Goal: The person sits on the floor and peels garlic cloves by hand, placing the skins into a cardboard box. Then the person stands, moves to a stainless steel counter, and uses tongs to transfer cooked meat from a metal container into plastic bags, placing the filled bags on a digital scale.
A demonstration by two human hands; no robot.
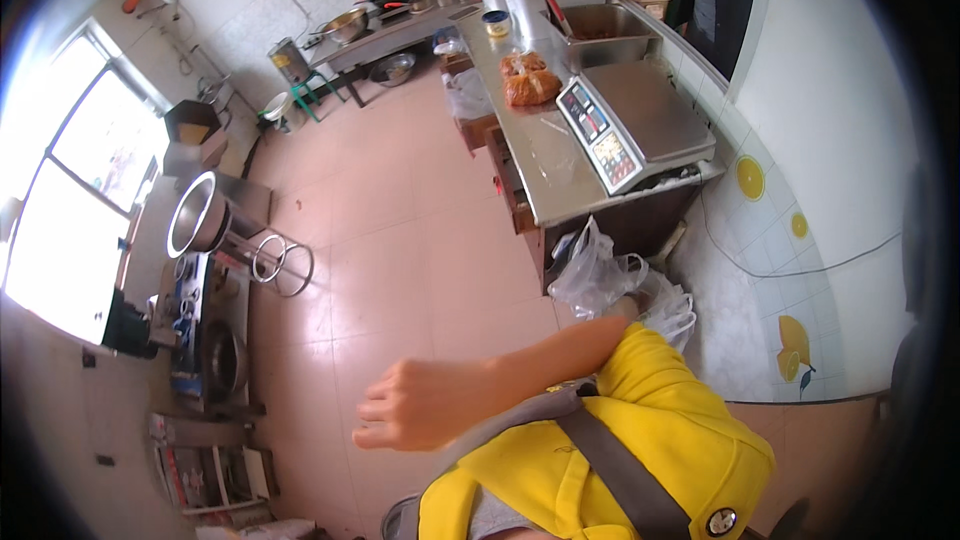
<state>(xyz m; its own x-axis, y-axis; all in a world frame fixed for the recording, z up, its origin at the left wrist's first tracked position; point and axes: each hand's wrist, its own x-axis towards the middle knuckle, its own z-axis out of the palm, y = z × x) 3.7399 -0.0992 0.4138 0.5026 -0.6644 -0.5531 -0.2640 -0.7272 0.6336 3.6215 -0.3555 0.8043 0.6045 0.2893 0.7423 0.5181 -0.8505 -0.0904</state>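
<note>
Only 1 of the hands is showing, the right hand [420, 405], hanging loosely curled and holding nothing above the floor [400, 240], well apart from the desk [560, 180] and its scale [640, 120] lying ahead to its right; the left hand is out of view.

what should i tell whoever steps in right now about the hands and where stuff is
One hand shows, fingers loosely curled, holding nothing, hanging over the tiled floor in front of the yellow top. Which hand it is cannot be told; the other is out of view.
On the steel counter: a weighing scale, two bags of orange-brown food, a metal tray.
White plastic bags hang at the counter's near end.
Nothing is in hand; the food bags lie beside the scale, not on it.
</note>
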